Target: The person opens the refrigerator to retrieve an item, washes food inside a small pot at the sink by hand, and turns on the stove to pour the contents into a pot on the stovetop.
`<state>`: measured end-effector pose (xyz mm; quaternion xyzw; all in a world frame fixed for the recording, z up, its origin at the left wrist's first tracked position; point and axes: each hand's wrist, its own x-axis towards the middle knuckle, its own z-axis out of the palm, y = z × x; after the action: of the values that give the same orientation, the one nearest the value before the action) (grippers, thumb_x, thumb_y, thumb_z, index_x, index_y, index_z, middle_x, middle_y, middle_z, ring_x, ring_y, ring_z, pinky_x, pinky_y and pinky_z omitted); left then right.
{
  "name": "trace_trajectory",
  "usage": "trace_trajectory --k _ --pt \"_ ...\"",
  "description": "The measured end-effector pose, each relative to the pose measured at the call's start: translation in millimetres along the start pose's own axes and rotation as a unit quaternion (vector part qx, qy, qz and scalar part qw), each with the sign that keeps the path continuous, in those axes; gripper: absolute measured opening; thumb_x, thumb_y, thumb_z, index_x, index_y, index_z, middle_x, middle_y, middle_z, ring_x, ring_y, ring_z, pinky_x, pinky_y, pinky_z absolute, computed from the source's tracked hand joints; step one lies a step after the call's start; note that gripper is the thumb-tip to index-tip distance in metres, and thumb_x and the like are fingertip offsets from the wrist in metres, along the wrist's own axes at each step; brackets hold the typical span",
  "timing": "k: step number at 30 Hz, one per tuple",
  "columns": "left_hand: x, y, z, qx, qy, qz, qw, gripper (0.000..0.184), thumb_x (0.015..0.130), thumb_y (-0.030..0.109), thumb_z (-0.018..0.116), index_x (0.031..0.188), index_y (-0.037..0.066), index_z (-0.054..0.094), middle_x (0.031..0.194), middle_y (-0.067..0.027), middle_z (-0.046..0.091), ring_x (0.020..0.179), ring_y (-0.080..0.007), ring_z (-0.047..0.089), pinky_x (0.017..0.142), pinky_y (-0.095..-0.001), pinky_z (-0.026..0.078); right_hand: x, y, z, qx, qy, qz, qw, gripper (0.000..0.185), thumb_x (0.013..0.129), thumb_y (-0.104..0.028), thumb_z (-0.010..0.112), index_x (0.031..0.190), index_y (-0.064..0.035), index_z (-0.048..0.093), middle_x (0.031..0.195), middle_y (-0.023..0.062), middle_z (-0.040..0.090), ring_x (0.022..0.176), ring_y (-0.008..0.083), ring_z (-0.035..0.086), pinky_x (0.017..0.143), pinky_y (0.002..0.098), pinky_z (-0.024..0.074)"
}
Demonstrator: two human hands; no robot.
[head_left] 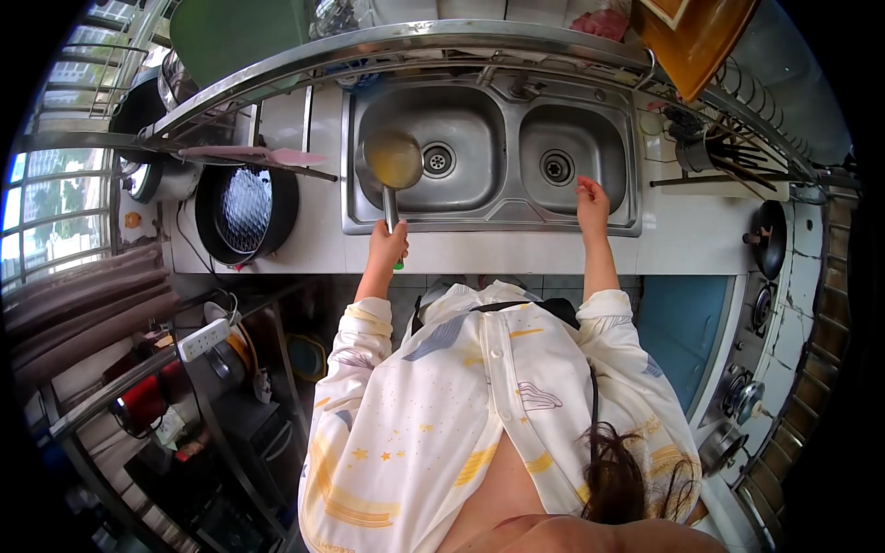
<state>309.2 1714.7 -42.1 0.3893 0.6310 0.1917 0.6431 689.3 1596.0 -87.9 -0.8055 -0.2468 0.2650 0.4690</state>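
My left hand (388, 243) is closed round the handle of a metal ladle (394, 158). Its wide round bowl looks yellowish inside and hangs over the left side of the large basin (475, 120). A bit of green shows at the handle's end, below the fist. On the other side, my right hand (593, 201) is over the front right of the small basin (544, 138). Its fingers are loosely bent, with nothing visible in them. Both basins belong to one steel double sink (510, 219), each with a round drain.
A metal rack rail (433, 37) arches across the sink's back. To the left stand a black round pan (286, 217) and a pink knife (253, 154). A utensil holder (693, 155) and a black frying pan (772, 244) are at the right, near the stove (742, 401).
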Motion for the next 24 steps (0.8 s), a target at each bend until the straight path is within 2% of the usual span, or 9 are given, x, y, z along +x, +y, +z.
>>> trace_trajectory --k 5,7,20,22,24 --pt "4 2 0 0.008 -0.002 0.002 1.0 0.023 0.084 0.019 0.057 0.087 0.002 0.042 0.061 -0.0027 0.046 0.046 -0.0095 0.044 0.039 -0.0254 0.037 1 5 0 -0.013 0.003 0.001 1.0 0.023 0.089 -0.006 0.046 0.108 -0.0012 0.058 0.104 0.0067 0.06 0.091 0.0137 0.057 0.082 0.0244 0.0428" --pt "7 3 1 0.019 0.001 0.002 1.0 0.022 0.084 0.019 0.057 0.087 0.002 0.042 0.061 -0.0027 0.047 0.046 -0.0095 0.045 0.039 -0.0253 0.037 0 5 1 0.017 0.03 -0.007 0.999 0.019 0.086 -0.01 0.053 0.102 -0.0034 0.061 0.094 0.007 0.064 0.086 0.0144 0.058 0.079 0.0252 0.0434" --pt "22 8 7 0.08 0.024 0.021 0.996 0.024 0.085 0.02 0.057 0.083 0.002 0.042 0.057 -0.0049 0.048 0.043 -0.0121 0.046 0.038 -0.0271 0.037 2 0 1 0.014 0.024 -0.001 1.0 0.021 0.085 -0.009 0.052 0.104 -0.0025 0.061 0.098 0.0071 0.063 0.089 0.0143 0.058 0.081 0.025 0.0432" --pt "23 9 7 0.08 0.024 0.022 0.996 0.024 0.085 0.02 0.057 0.083 0.002 0.042 0.057 -0.0049 0.048 0.043 -0.0122 0.046 0.038 -0.0271 0.037 4 4 2 0.012 0.015 -0.012 1.0 0.023 0.087 -0.006 0.049 0.107 -0.0026 0.059 0.099 0.0032 0.06 0.085 0.0086 0.054 0.072 0.0207 0.0421" --pt "24 10 7 0.104 0.028 0.027 0.994 0.025 0.085 0.021 0.058 0.082 0.002 0.042 0.055 -0.0046 0.048 0.042 -0.0123 0.046 0.037 -0.0273 0.037 5 7 2 0.01 0.014 -0.011 1.0 0.023 0.087 -0.006 0.048 0.107 -0.0029 0.059 0.099 0.0026 0.06 0.084 0.0081 0.054 0.071 0.0203 0.0417"
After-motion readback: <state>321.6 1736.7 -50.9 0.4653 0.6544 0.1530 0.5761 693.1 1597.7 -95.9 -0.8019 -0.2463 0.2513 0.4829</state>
